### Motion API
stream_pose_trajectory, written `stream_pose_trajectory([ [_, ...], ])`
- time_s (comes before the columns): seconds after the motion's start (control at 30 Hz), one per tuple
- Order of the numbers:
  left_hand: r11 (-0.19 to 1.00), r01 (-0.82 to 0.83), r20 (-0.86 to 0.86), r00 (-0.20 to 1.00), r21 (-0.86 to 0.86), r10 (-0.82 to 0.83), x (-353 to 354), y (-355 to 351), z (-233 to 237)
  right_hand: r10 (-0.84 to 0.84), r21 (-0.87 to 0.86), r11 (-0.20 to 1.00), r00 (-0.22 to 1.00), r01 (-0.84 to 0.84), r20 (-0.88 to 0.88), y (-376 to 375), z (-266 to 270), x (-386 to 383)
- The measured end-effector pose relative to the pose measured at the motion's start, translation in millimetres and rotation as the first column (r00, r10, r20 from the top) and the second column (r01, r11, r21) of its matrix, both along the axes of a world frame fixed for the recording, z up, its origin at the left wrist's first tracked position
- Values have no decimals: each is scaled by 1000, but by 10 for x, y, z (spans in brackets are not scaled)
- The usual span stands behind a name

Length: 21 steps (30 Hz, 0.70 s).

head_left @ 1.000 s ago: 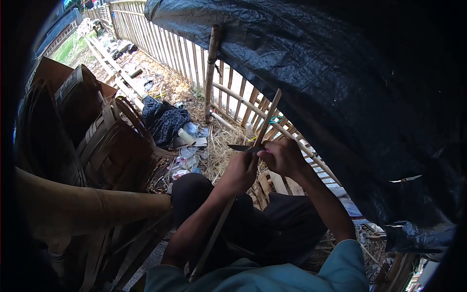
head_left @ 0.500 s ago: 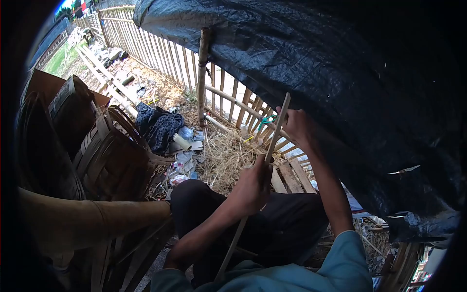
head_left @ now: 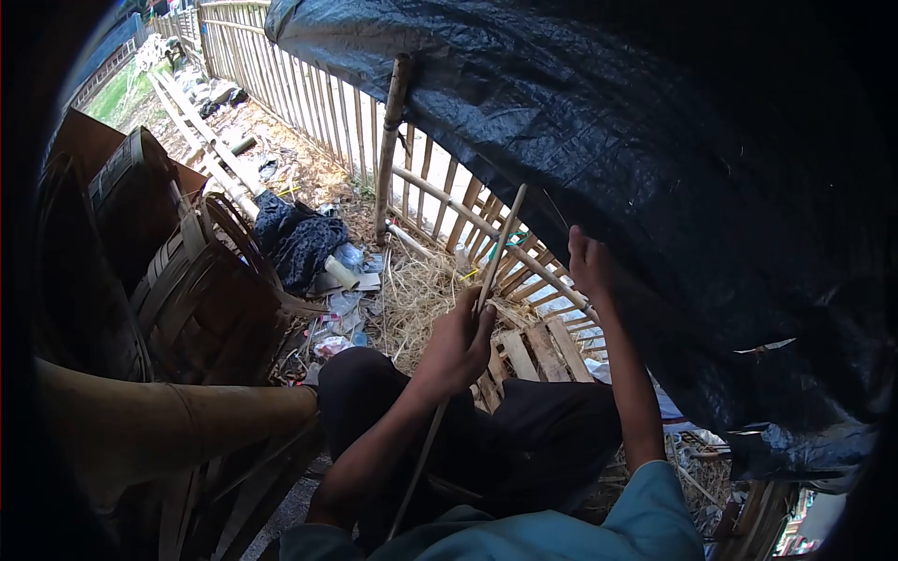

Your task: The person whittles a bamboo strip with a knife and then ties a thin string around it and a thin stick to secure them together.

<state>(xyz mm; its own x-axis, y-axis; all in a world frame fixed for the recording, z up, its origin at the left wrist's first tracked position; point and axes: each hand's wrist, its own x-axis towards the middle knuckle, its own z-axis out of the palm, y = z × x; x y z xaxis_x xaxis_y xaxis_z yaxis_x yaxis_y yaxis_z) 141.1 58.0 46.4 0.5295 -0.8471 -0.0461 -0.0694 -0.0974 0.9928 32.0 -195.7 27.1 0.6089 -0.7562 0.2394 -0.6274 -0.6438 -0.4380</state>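
A long, narrow bamboo strip (head_left: 501, 238) slants up across my lap, its top end in front of the dark tarp. My left hand (head_left: 456, 348) is wrapped round the strip at about its middle, over my knees. To the right of the strip's upper part, my right hand (head_left: 589, 268) is raised and closed, apart from the strip. A thin, line-like piece (head_left: 557, 209) sticks up and left from its fingers; I cannot tell whether it is a blade or a sliver.
A thick bamboo pole (head_left: 187, 416) juts in from the left. Woven baskets (head_left: 201, 280) stand behind it. Black tarp (head_left: 599, 122) hangs close on the right, before a bamboo fence (head_left: 309, 93). Straw (head_left: 416, 304), litter and wooden slats (head_left: 538, 355) lie beyond my knees.
My right hand has come away from the strip, down and to the right, and the thin piece now shows. The left hand and strip have shifted slightly left.
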Motion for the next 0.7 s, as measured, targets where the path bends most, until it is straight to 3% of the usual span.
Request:
stream_pose_trajectory([
  [0.17,1000,-17,85,996,25,15,-4,-3,91,289,55,953,951,-296,107,529,391,141],
  [0.27,999,-43,115,992,0,42,-7,-3,58,545,-54,838,824,-543,154,751,393,243],
  [0.37,999,-36,6,999,-37,36,26,-16,-10,638,-63,768,770,-638,-16,865,465,258],
  [0.43,995,-33,-95,995,-90,25,33,-16,-46,657,-84,750,754,-656,-13,899,434,265],
  [0.63,995,-93,239,966,-40,100,6,0,67,651,-185,747,759,-639,3,907,306,271],
  [0.7,994,-73,223,971,-76,88,12,4,96,636,-202,755,772,-624,-6,884,248,260],
])
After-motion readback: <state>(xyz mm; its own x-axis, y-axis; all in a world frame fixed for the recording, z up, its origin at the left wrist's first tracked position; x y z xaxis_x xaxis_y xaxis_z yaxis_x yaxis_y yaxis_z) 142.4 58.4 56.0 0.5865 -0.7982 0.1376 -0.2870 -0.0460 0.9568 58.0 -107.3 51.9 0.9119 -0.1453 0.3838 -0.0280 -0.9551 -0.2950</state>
